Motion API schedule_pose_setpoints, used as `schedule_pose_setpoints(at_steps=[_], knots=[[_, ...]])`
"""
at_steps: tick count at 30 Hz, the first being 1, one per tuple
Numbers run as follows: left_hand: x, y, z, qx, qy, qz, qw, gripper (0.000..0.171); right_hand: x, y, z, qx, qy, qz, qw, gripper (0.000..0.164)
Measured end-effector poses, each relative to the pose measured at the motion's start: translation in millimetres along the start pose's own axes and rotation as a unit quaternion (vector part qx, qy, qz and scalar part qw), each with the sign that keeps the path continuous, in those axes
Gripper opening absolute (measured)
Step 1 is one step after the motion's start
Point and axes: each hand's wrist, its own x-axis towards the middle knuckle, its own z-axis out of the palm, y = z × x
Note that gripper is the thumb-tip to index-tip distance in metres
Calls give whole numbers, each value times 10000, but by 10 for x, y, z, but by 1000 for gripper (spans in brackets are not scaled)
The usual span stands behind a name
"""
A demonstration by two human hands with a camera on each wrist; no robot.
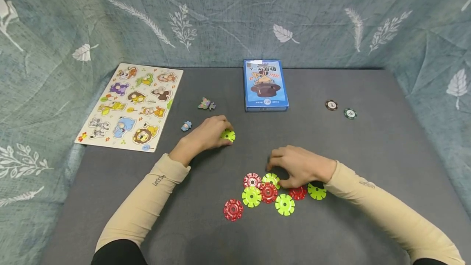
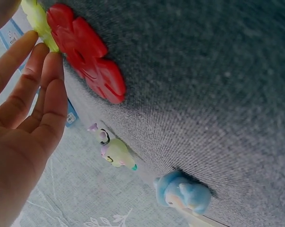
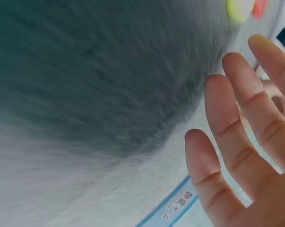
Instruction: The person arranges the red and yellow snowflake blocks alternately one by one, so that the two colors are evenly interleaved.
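Note:
My left hand (image 1: 209,134) pinches a yellow-green notched plastic disc (image 1: 228,135) between thumb and fingertips at mid-table. In the left wrist view, this yellow-green disc (image 2: 38,23) overlaps a red notched disc (image 2: 85,54) close to the grey cloth. My right hand (image 1: 299,165) hovers over a loose group of red and yellow-green discs, its fingers spread and relaxed. Near its thumb lie a yellow-green disc (image 1: 271,179) and a partly covered red disc (image 1: 298,192). The right wrist view shows the fingers (image 3: 222,106) apart, with nothing between them.
An animal puzzle board (image 1: 126,107) lies at the left. Close to the left hand are a small blue figure (image 1: 186,126) and a winged figure (image 1: 206,104). A blue game box (image 1: 266,86) stands at the back; two poker chips (image 1: 331,105) lie at the right.

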Motion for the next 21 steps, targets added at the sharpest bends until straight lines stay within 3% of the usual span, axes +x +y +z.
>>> schedule_pose_setpoints(at_steps=[11,21], knots=[[-24,-27,1,-72,104,-5,9999,38,-602,-123,208,-635,617,-153,9960,47],[-40,-14,27,-36,135,-36,9999,38,-624,-164,278,-670,696,-112,9953,44]])
